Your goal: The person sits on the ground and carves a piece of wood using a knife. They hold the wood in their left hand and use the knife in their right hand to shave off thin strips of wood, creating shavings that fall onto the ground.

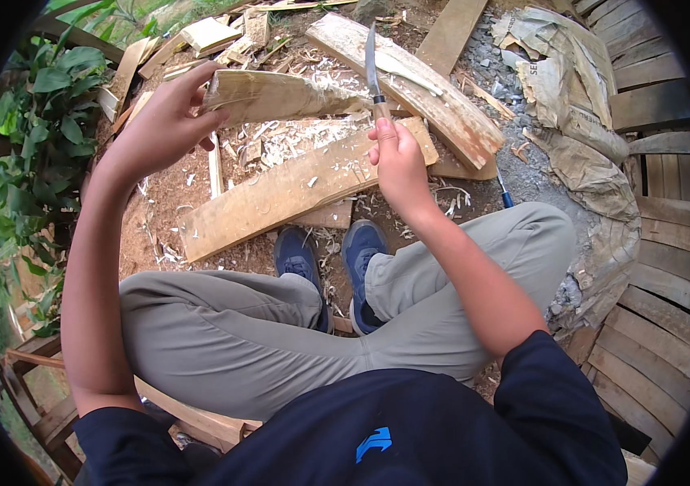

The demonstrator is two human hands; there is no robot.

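Note:
My left hand (168,121) grips the left end of a short, carved piece of wood (276,99), its fingers partly hidden behind that end. Curled shavings cling to the wood's narrower right end. In my closed right hand (403,166) is a knife (372,66), held by its light wooden handle with the slightly curved blade pointing up and away from me. The blade stands apart from the carved wood, just right of its tip. Below both hands, a flat board (296,185) lies slantwise in front of my shoes.
A thick, pale-topped plank (450,109) lies at the far right of the work spot. Near my right knee is a blue-handled tool (508,198). Offcuts (209,36) pile up at the back left. Torn paper sacking (580,121) and a slatted wooden wall (665,235) border the right.

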